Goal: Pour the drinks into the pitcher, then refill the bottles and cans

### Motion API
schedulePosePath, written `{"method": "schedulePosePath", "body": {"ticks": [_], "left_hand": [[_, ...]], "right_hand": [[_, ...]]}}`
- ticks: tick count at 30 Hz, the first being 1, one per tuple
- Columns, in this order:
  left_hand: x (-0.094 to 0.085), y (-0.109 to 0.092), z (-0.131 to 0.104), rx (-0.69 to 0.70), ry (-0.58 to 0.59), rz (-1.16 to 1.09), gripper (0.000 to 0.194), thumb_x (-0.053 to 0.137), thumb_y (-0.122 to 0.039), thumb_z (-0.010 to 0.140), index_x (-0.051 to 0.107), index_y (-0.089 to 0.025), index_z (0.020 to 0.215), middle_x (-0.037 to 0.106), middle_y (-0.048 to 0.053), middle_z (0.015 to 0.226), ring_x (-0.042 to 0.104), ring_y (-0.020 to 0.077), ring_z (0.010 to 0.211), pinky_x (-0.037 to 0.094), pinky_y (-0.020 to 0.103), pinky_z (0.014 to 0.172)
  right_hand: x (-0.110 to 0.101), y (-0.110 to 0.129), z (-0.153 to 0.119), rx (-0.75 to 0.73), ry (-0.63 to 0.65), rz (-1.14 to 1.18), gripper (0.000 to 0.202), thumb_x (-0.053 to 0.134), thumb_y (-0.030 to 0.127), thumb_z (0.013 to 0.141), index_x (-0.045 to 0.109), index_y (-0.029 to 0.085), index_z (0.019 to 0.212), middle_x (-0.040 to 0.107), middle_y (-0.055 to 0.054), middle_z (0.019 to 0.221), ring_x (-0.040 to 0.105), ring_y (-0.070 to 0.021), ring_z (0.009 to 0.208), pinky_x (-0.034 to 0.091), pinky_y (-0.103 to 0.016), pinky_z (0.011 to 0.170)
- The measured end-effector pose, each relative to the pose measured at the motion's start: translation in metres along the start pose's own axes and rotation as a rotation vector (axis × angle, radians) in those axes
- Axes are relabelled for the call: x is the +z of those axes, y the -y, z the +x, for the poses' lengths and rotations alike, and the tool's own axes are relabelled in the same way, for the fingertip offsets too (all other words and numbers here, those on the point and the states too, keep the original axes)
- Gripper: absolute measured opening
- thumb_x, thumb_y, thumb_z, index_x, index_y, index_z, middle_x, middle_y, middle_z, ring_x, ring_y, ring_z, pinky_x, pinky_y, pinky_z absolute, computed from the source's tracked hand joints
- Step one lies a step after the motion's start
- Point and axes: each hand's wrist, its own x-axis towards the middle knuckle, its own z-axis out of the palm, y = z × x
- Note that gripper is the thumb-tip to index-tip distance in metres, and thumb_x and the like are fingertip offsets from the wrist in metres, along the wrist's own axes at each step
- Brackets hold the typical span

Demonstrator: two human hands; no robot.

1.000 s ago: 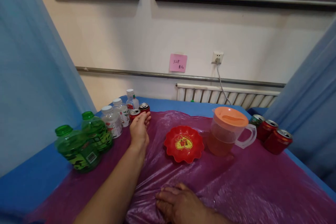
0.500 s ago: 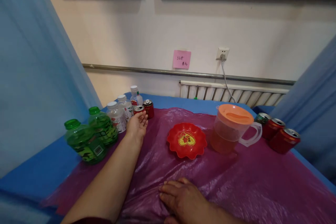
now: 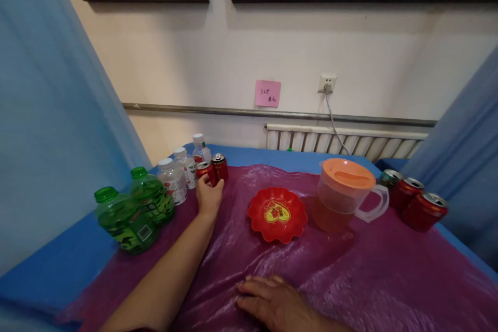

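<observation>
My left hand (image 3: 209, 196) is at a red can (image 3: 208, 170), with thumb and fingers spread in front of its lower part; whether they touch it I cannot tell. Right beside that can stands a red can with a dark top (image 3: 220, 167). Several clear bottles with white caps (image 3: 174, 184) stand just left of them. My right hand (image 3: 274, 301) lies flat, fingers stretched out, on the purple plastic sheet (image 3: 229, 254). Beyond it is a red scalloped plate (image 3: 257, 212) with a yellow heart design.
A clear pitcher with an orange lid (image 3: 338, 202) holds amber liquid right of the plate. Cans (image 3: 422, 211) stand at the far right, two green-capped bottles (image 3: 126, 223) at the left. Blue curtains (image 3: 50, 104) hang at both sides; a radiator (image 3: 303, 140) lines the wall behind.
My left hand has turned and lowered from above the red can to in front of it, its fingers now spread toward it. My right hand stays flat. The view has tilted slightly upward.
</observation>
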Motion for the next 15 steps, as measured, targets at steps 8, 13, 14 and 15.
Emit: {"method": "schedulePosePath", "body": {"ticks": [8,13,14,15], "left_hand": [[-0.012,0.004,0.011,0.137,-0.113,0.309,0.058,0.078,-0.029,0.071,0.056,-0.013,0.123,0.062,0.017,0.127,0.056,0.0341,0.128,0.04,0.05,0.113],[-0.008,0.009,0.024,0.129,-0.134,0.442,0.082,0.082,-0.035,0.07,0.044,-0.008,0.139,0.054,0.024,0.143,0.047,0.0383,0.139,0.034,0.05,0.119],[-0.006,0.011,0.029,0.12,-0.132,0.462,0.085,0.082,-0.037,0.071,0.042,-0.008,0.14,0.053,0.025,0.144,0.048,0.0384,0.139,0.036,0.049,0.118],[-0.004,0.012,0.034,0.11,-0.13,0.479,0.088,0.082,-0.038,0.071,0.04,-0.008,0.142,0.052,0.025,0.145,0.049,0.0386,0.139,0.037,0.049,0.117]], "right_hand": [[-0.004,-0.005,-0.019,0.004,-0.111,0.222,0.051,0.064,0.052,0.094,0.063,0.026,0.138,0.062,-0.009,0.145,0.058,-0.0241,0.133,0.044,-0.037,0.112],[-0.003,-0.005,-0.021,0.046,-0.193,0.233,0.041,0.065,0.041,0.094,0.066,0.024,0.131,0.069,-0.008,0.135,0.064,-0.0222,0.123,0.049,-0.033,0.106],[-0.005,-0.003,-0.021,0.043,-0.18,0.22,0.038,0.064,0.039,0.095,0.066,0.024,0.13,0.071,-0.007,0.13,0.066,-0.0213,0.119,0.05,-0.032,0.103],[-0.006,-0.001,-0.019,0.03,-0.149,0.201,0.036,0.062,0.037,0.096,0.066,0.024,0.129,0.073,-0.007,0.125,0.068,-0.0206,0.114,0.051,-0.031,0.101]]}}
